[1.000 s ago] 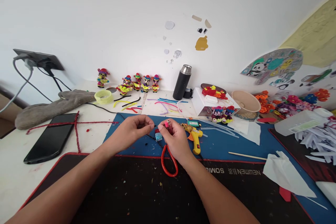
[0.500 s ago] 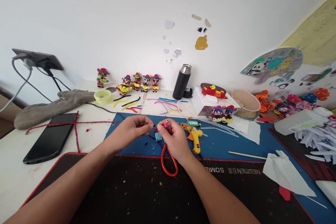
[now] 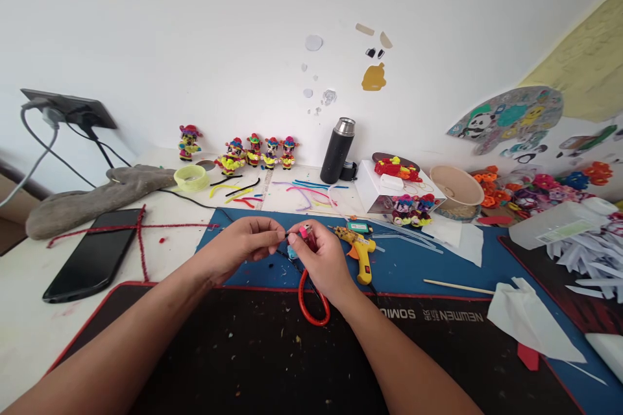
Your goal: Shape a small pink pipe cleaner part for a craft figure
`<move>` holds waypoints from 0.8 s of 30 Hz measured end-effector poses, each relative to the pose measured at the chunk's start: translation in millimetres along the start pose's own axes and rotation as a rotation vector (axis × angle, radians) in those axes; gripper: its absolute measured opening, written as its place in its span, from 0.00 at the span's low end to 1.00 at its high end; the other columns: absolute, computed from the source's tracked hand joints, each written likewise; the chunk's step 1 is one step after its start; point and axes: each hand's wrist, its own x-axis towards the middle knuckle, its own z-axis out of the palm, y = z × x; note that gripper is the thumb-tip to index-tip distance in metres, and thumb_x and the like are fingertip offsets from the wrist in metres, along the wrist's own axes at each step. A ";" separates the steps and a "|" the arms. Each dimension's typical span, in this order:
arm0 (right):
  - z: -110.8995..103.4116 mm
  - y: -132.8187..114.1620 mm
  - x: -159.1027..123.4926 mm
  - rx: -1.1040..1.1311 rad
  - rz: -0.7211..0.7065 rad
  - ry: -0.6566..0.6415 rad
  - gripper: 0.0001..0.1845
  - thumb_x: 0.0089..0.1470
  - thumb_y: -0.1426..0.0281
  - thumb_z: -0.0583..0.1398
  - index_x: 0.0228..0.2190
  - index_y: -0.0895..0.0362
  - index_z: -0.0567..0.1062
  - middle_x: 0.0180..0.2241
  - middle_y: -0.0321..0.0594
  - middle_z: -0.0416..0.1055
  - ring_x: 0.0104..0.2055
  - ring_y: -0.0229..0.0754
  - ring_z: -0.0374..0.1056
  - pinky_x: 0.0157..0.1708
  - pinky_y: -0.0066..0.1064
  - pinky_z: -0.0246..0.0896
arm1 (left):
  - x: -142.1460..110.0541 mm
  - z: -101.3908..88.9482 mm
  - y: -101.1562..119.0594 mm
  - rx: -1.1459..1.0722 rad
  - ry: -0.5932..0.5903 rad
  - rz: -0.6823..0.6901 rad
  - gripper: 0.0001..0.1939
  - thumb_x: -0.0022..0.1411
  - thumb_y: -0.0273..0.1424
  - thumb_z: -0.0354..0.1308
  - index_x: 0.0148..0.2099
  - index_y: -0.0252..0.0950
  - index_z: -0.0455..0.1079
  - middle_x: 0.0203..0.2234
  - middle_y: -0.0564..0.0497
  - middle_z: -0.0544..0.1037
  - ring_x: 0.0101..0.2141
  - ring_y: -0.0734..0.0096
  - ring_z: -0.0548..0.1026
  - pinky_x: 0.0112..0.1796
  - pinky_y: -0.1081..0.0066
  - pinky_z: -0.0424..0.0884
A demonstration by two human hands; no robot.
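Over the blue mat (image 3: 403, 275), the two hands have drawn nearer since a second ago: the right hand (image 3: 322, 255) has come in toward the left hand (image 3: 249, 245), and their fingertips now all but meet. That suggests the work has narrowed to the small dark piece (image 3: 287, 234) between them. The left grip is pinched on that piece; the right grip is clamped on a pink-and-red piece (image 3: 304, 231), mostly hidden by fingers. A red loop handle (image 3: 315, 320) hangs below the right palm; whether that hand also holds it, I cannot tell.

Right of the hands lies a yellow hot glue gun (image 3: 363, 256), with clear glue sticks (image 3: 411, 240) beyond it. Nearer the person, a black mouse mat (image 3: 233, 356) is flecked with scraps. On the white desk (image 3: 22, 327), crossed red pipe cleaners (image 3: 142, 246) lie over a black phone (image 3: 87, 262). Small fuzzy figurines (image 3: 232, 157) stand along the white wall (image 3: 195, 32), left of a black vacuum flask (image 3: 337, 154). Peeling stickers (image 3: 374, 78) dot that wall, and cables run from a dark socket panel (image 3: 68, 107) at far left.
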 end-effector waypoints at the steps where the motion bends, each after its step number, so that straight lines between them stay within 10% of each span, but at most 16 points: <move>1: 0.1 -0.2 0.0 0.000 0.000 -0.003 0.11 0.60 0.60 0.63 0.37 0.55 0.77 0.30 0.35 0.70 0.29 0.38 0.61 0.30 0.30 0.57 | 0.1 -0.3 -0.3 -0.010 -0.002 -0.006 0.18 0.55 0.45 0.71 0.33 0.34 0.76 0.22 0.56 0.71 0.22 0.78 0.58 0.24 0.73 0.50; 24: -1.5 4.0 1.8 0.031 0.013 0.013 0.13 0.62 0.59 0.63 0.33 0.55 0.76 0.27 0.32 0.66 0.28 0.37 0.58 0.29 0.30 0.55 | -3.2 0.3 3.2 0.156 -0.022 0.062 0.20 0.57 0.49 0.70 0.37 0.36 0.77 0.24 0.55 0.71 0.26 0.73 0.63 0.26 0.73 0.57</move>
